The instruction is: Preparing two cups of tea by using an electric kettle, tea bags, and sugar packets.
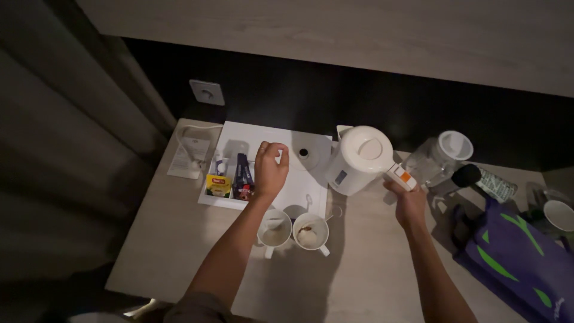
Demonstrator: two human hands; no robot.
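Note:
My right hand grips the handle of a white electric kettle, held just off its round base on the white tray. My left hand hovers over the tray beside a compartment of sachets, fingers curled; whether it pinches something small is unclear. Two white cups stand in front of the tray, each with something pale inside.
A clear lidded jar and a dark-capped bottle lie right of the kettle. A purple bag with green marks sits at the right, a white cup beyond it. A wall socket and a leaflet are at the left.

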